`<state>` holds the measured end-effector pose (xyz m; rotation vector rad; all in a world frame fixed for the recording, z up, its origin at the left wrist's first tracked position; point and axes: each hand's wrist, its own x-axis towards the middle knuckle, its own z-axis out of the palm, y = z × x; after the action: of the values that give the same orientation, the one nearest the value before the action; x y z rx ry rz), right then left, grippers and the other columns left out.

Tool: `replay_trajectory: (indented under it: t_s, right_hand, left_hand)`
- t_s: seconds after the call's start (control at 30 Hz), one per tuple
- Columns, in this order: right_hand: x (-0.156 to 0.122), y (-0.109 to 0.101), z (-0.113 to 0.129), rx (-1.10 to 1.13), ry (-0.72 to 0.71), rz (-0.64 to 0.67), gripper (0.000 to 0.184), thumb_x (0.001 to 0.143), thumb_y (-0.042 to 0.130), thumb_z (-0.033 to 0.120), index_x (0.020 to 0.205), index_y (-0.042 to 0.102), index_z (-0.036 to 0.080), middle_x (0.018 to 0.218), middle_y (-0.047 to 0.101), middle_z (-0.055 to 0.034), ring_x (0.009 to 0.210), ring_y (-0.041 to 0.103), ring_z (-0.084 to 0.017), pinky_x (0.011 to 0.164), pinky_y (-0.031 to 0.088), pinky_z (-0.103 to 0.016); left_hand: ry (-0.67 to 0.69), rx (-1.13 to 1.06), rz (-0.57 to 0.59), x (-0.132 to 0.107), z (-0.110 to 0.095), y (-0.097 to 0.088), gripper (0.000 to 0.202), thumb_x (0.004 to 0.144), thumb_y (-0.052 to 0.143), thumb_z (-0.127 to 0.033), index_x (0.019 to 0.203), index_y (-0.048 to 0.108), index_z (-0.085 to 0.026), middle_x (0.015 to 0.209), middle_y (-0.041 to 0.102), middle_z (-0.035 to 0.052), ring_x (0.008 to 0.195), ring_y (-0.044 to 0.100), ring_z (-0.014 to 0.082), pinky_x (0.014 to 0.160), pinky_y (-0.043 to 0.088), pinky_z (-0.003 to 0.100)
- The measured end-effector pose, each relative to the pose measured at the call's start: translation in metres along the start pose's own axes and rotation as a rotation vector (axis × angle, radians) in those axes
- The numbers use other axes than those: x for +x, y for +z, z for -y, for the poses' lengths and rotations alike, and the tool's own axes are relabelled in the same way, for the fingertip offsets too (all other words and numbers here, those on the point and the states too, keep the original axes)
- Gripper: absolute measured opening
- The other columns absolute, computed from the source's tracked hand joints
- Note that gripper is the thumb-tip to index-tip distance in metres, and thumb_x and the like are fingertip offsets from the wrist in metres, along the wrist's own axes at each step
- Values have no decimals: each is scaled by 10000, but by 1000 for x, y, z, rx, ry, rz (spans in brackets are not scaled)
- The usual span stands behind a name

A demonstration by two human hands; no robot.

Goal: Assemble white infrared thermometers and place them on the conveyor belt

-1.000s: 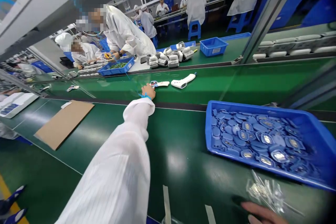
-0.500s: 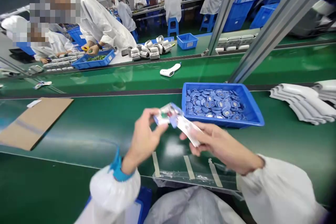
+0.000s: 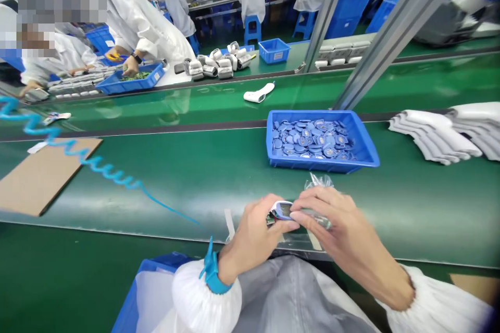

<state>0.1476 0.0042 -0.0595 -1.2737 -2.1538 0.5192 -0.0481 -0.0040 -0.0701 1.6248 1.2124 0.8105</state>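
L hand (image 3: 252, 231) has its fingers curled in, thumb & index pinching a handheld unit (image 3: 284, 209) w/ a blue-rimmed dark screen; a bit of green board shows at its L end. Unit is held just above the near edge of the green worktop (image 3: 175, 166). R hand (image 3: 344, 223) is over the unit's R side, fingers bent close together & touching near the screen; can't tell if they actually grip it. Any marks on the screen: too small to read.

Labels: small blue bin (image 3: 274, 52) across the belt (image 3: 211, 99) has a white label on its front w/ dark print, illegible at this res. Co-worker's blue tray (image 3: 150, 83) of green pcs has a small white label nr its R end, also unreadable.

Big blue tray (image 3: 324, 165) beyond the R hand holds lots of blue oval pcs, some w/ shiny centres. White handheld unit (image 3: 259, 94) lies alone on the belt. Stacked white casings (image 3: 433, 135) far R; cardboard sheet (image 3: 47, 177) far L, w/ a small white card (image 3: 37, 147) at its far edge. Teal wristband (image 3: 214, 273) on L wrist.
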Motion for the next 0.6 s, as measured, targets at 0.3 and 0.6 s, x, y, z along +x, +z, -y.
replay_trajectory:
  t_s: [0.3,0.6]
  right_hand:
    - [7,-32,29,-349,-74,-179,349,1082,365,310,818,576,224,798,637,-14,737,548,-188,740,321,-354]
    - [-25,3,-84,-310,311,-95,298,996,487,467,981,637,209,795,686,-27,737,646,-205,653,408,-329]
  left_hand:
    - [90,569,-132,7,-11,-4,83,1009,565,-216,1010,630,-166,1033,685,81,967,600,252,849,419,388]
    - [-367,-128,-204,8,4,-31,407,932,629,-526,1147,662,-182,975,699,43,848,605,186,715,454,269]
